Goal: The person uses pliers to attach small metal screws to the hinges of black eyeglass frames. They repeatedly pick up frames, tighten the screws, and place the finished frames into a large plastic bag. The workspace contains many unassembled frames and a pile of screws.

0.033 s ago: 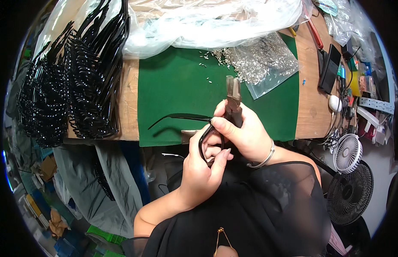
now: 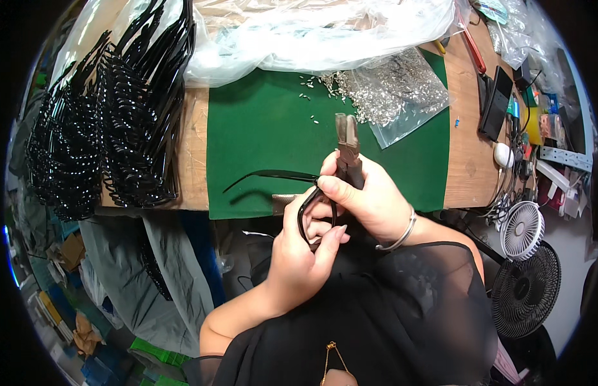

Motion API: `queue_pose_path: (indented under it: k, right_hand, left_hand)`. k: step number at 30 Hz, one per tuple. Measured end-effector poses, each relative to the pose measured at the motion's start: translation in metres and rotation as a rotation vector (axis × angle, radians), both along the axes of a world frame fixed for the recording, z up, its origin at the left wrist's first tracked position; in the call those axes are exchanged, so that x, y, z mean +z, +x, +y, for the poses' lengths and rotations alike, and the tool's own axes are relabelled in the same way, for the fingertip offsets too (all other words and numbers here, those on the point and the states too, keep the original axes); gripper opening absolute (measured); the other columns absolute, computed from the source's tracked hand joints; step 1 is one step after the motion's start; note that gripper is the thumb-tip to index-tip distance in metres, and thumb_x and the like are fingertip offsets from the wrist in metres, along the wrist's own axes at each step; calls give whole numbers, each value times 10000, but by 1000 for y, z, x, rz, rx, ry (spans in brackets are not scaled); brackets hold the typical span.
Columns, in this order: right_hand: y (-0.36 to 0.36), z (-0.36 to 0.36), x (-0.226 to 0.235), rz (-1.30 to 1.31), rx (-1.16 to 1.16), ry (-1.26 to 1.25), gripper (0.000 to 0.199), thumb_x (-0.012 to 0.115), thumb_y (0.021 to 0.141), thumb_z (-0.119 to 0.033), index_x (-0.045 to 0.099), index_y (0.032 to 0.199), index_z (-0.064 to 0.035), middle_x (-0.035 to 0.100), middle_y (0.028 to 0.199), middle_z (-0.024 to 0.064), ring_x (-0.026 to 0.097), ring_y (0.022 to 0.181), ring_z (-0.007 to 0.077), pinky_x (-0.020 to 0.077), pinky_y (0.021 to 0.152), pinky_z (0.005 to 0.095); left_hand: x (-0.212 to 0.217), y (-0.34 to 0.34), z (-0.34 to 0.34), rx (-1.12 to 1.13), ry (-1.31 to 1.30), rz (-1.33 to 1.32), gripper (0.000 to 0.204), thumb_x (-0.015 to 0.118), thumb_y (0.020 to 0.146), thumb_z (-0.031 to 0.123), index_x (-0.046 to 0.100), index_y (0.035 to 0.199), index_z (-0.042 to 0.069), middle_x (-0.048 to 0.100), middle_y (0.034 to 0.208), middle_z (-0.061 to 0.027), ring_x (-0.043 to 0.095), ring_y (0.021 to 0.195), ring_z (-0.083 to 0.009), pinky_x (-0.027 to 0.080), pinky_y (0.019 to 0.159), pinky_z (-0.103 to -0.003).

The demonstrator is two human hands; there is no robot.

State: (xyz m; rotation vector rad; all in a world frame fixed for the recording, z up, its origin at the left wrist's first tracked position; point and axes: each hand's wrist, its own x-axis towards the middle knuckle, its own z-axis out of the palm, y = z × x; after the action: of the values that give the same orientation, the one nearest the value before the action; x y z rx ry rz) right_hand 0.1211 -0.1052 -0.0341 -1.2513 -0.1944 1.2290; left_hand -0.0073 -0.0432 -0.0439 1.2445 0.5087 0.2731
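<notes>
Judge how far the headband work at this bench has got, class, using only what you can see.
Done, it seems: a big stack of black headbands lies left of the green mat. In hand: the left hand holds one black headband, while the right hand grips pliers at it. Left: the clear bag of small metal pieces looks well filled, so plenty probably remains.

right hand wrapped round pliers, nose up over green mat. left hand pinches a thin black headband beside the plier handles. bag of small silver bits behind, black headband pile left on tabletop.
</notes>
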Motion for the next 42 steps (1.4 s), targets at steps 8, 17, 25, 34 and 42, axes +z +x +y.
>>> queue_pose_path:
  k: [8,17,25,34,42]
  right_hand:
    - [1,0,22,62,144,26,236,614,818,-148,456,934,-16,521,759,18,490,663,58,422,612,205]
    - [22,-30,14,-791,474,83,243,644,761,-92,497,934,-8,561,753,105,566,660,174,435,591,266]
    - [29,-23,17,-1051,749,220,213,643,722,-150,511,850,-41,504,718,85,517,690,267,423,620,338]
    - [32,-25,-4,-1361,674,257,212,665,659,-184,498,715,-66,505,665,75,531,638,244,431,600,340]
    - [47,-34,-20,-1492,458,139,240,660,642,-158,479,775,-70,479,714,75,494,688,263,408,617,346]
  left_hand:
    - [27,-13,15,-61,-217,-3,476,506,785,-104,302,1208,-29,511,997,-140,562,746,-113,494,654,-224]
    - [44,-30,28,-126,-443,24,454,498,807,-79,308,1217,-47,551,992,-142,587,703,-121,487,657,-223]
    - [45,-30,24,-246,-212,142,387,523,815,-43,400,1182,-53,579,944,-73,557,694,-62,470,647,-188]
    - [33,-17,34,-423,689,43,235,600,720,-53,513,939,-43,542,801,-153,549,642,-303,454,561,-319]
    - [23,5,61,-515,694,115,321,605,723,-15,528,1034,-19,592,818,-128,612,690,-245,479,622,-277]
